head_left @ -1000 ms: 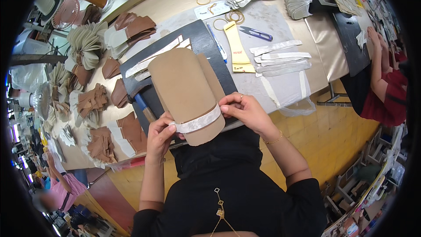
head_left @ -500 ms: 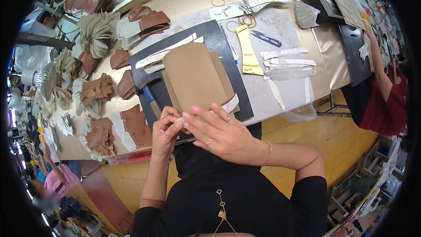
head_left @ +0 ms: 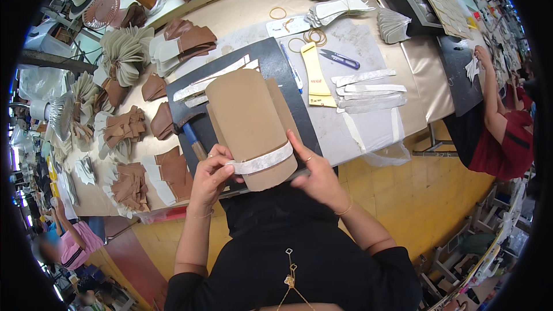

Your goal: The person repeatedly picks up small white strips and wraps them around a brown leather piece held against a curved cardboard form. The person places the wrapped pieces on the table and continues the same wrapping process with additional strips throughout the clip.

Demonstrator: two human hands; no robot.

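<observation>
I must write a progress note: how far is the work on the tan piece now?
Done: a white strip already lies across the near end of the tan leather piece. In hand: the left hand pinches the strip's left end, and the right hand presses its right end. Left: more white strips lie unused on the table.

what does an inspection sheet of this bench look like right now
surface: tan worktable with a dark mat
job's things: tan leather panel lying on the mat, white strip across its near end
clutter: hammer, blue-handled snips, rubber bands, white strips, brown leather stacks
grippers: left hand pinches the strip's left end; right hand presses the panel's right edge
cables: nothing seen
surroundings: yellow floor; another person in a red top at the right
</observation>
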